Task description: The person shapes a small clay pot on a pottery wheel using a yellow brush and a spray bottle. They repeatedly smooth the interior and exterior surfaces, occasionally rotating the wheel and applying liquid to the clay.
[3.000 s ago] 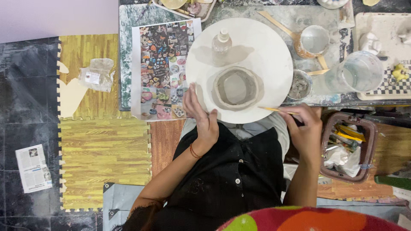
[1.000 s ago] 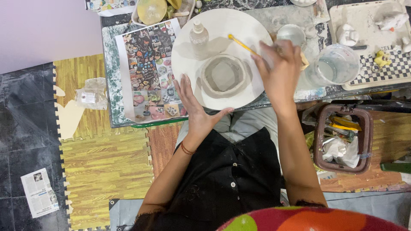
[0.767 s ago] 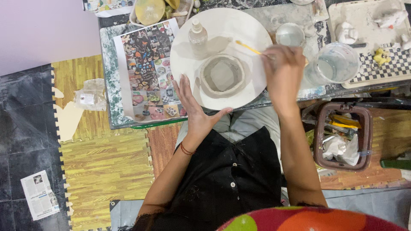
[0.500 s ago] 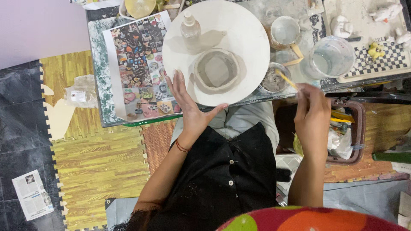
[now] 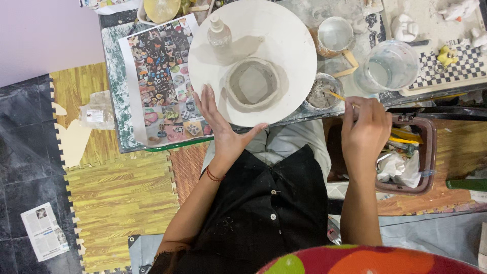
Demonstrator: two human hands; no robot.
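Note:
A grey clay bowl [image 5: 252, 83] sits on a round white board [image 5: 284, 30] on the table. My left hand [image 5: 221, 124] lies flat with fingers spread on the board's near left rim, just left of the clay bowl. My right hand [image 5: 365, 129] holds a thin yellow-handled brush [image 5: 335, 95], whose tip dips into a small cup of grey slip [image 5: 321, 92] right of the board. A small white bottle [image 5: 219, 33] stands on the board's far left part.
A colourful printed sheet [image 5: 160, 76] lies left of the board. A clear water jar [image 5: 386, 67], a white cup [image 5: 335, 34] and a checkered tray [image 5: 456, 63] stand at the right. A brown basket [image 5: 426, 152] of tools sits by my right knee. Foam mats [image 5: 116, 203] cover the floor.
My right hand drew the brush back from over the board to the right and down, into the small slip cup. My left hand stayed on the board's rim.

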